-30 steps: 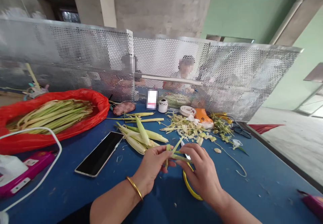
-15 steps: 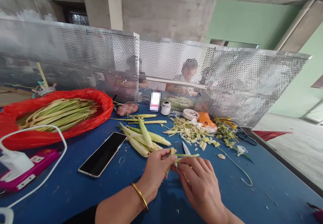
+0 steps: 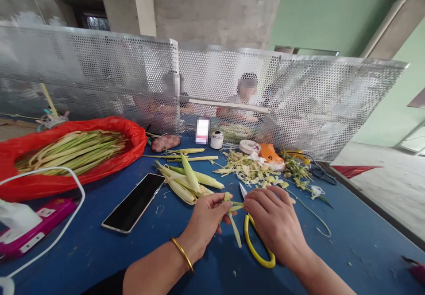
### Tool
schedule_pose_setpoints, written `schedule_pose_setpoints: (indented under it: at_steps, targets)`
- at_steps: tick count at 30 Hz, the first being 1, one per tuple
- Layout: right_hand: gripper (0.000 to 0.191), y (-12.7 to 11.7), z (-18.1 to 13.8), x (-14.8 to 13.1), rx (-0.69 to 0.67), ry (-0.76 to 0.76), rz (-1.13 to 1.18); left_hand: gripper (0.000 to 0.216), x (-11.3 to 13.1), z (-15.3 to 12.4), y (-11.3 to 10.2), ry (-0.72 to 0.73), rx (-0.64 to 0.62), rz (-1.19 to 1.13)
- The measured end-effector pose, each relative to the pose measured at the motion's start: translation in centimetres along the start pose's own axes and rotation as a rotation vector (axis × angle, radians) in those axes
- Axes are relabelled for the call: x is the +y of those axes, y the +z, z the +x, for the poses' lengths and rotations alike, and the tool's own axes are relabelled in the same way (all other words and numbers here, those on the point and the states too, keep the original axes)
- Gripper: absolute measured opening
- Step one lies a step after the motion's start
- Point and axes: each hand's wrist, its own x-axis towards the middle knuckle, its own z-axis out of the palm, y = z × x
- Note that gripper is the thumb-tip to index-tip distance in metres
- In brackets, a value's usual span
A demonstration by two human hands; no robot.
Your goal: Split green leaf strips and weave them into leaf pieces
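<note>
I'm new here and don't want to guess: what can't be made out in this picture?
In the head view:
Scissors: partly behind the right hand.
Pale green strips: partly covered by the left hand.
Red bag: cut off by the left edge.
Lit screen: its content is pixelated.

gold bangle [image 3: 182,253], black sleeve [image 3: 108,284]

On a blue table [image 3: 212,277]: scissors [image 3: 260,254] partly beneath the right hand [image 3: 275,224], husks [image 3: 190,175] beyond the left hand [image 3: 206,217], smartphone [image 3: 134,204] farther left.
</note>
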Motion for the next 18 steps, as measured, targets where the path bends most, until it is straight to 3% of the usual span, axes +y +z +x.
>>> schedule_pose_setpoints:
  at_steps: [8, 13, 18]
  targets:
    - [0.027, 0.3, 0.2, 0.6, -0.036, 0.065, 0.078, 0.028, 0.8, -0.5, -0.2, 0.03, -0.241, 0.127]
    - [0.015, 0.2, 0.1, 1.8, -0.048, 0.196, 0.189, 0.025, 1.1, -0.4, -0.3, 0.024, -0.15, 0.068]
    - [0.014, 0.0, -0.6, 4.5, 0.101, 0.374, 0.063, 0.024, 1.5, -0.1, -0.6, -0.007, -0.067, -0.103]
